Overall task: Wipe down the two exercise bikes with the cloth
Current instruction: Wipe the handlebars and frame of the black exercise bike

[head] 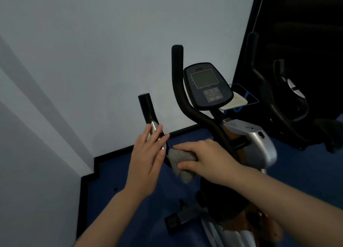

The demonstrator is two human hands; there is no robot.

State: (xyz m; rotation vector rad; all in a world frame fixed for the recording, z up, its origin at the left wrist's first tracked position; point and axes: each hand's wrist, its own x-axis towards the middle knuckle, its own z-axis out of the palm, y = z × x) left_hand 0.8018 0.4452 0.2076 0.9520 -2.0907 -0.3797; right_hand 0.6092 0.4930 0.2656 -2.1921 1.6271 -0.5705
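An exercise bike (256, 141) with a silver body and a dark console (207, 85) stands in front of me. Its left handlebar (147, 109) has a black grip and a chrome sensor section. My left hand (146, 157) lies over that chrome section with the fingers straight. My right hand (204, 155) grips a grey cloth (181, 163) wrapped against the lower part of the same bar. The taller black handlebar (178, 79) rises behind my hands. A second, dark exercise bike (289, 102) stands at the right against a black panel.
A pale wall (92, 61) is close on the left, with a black skirting (89, 181) along blue flooring (130, 200). A blue-edged tray (248, 98) holding a pale cloth sits behind the console. The bike's front foot (178, 220) rests on the floor below.
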